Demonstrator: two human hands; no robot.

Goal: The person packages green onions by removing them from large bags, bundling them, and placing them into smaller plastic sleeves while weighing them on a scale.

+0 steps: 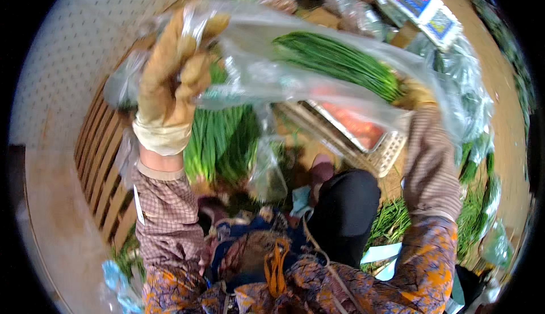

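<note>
A bundle of slender green stalks (340,64) rises at far right amid a clear plastic bag (255,81). The tan-gloved right hand (418,93) closes around its pale end; the tan-gloved left hand (173,70), fingers curled, grips the bag's left end. Below, nearer, sits a beige lattice plastic basket (392,156).

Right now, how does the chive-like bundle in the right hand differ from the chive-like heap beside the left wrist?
The bundle is in the right hand's grip; the heap rests lower down. The bundle is slimmer, the heap broader. The bundle slants, tips toward upper left; the heap's leaves run nearly straight up the picture. Both have long, thin green leaves.
</note>
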